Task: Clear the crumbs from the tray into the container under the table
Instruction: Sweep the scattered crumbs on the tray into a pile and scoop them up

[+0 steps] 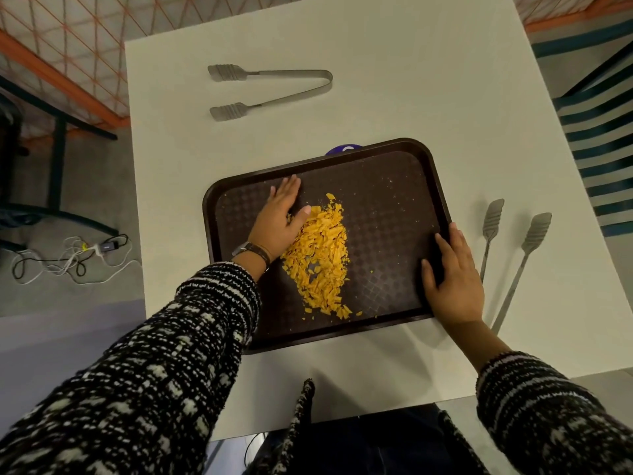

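A dark brown tray (387,186) lies on the white table (394,80). A heap of orange crumbs (322,258) sits in its middle, with a few small specks scattered toward the tray's far right. My left hand (279,221) lies flat on the tray floor with straight fingers, its edge against the left side of the heap. My right hand (454,279) rests on the tray's right rim, fingers laid over the edge onto the tray. No container is in view.
One pair of metal tongs (274,90) lies at the far side of the table, another pair (510,265) right of the tray beside my right hand. A purple object (344,149) peeks out behind the tray. Cables (68,258) lie on the floor at left; a chair (603,138) stands at right.
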`<action>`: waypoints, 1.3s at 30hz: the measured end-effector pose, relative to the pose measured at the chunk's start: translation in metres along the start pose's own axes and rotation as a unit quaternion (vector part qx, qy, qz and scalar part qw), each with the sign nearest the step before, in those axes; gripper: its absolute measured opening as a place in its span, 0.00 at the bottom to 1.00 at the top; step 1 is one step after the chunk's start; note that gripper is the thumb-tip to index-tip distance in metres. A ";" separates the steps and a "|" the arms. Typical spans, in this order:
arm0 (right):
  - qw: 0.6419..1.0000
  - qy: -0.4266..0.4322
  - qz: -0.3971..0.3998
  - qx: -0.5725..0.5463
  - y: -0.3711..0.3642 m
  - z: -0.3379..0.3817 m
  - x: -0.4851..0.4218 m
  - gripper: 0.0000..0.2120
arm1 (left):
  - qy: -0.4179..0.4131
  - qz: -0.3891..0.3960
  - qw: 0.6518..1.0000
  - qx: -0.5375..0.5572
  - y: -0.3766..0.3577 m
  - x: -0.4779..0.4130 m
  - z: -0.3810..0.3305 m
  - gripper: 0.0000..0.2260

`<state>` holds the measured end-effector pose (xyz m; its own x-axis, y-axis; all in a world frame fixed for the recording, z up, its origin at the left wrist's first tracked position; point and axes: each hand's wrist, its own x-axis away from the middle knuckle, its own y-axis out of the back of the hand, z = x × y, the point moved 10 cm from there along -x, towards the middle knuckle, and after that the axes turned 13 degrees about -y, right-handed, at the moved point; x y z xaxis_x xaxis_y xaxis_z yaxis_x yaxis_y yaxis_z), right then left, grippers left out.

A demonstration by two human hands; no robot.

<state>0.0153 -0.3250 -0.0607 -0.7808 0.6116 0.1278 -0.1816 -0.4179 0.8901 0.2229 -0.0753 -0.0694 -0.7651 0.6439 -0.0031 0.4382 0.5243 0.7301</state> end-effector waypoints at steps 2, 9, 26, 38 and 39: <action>1.000 0.001 0.002 0.002 -0.001 0.000 0.000 0.24 | -0.019 0.030 0.999 0.012 -0.011 -0.007 -0.013 0.29; 1.000 -0.008 0.003 -0.002 0.000 -0.001 0.000 0.24 | -0.038 0.071 0.993 0.085 -0.022 0.005 -0.043 0.20; 1.000 -0.001 -0.005 -0.017 0.000 -0.003 0.000 0.24 | 0.057 -0.057 0.996 -0.047 -0.012 0.031 -0.010 0.28; 1.000 -0.009 0.002 -0.011 0.000 -0.002 0.000 0.24 | 0.063 -0.151 0.987 0.009 0.032 0.016 0.003 0.25; 1.000 -0.008 0.001 -0.011 0.000 -0.002 0.000 0.24 | 0.078 -0.146 0.986 0.002 0.036 0.016 0.014 0.26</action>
<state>0.0145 -0.3264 -0.0616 -0.7709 0.6222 0.1366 -0.1938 -0.4334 0.8801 0.2331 -0.0385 -0.0523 -0.9217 0.3727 -0.1070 0.1912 0.6769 0.7108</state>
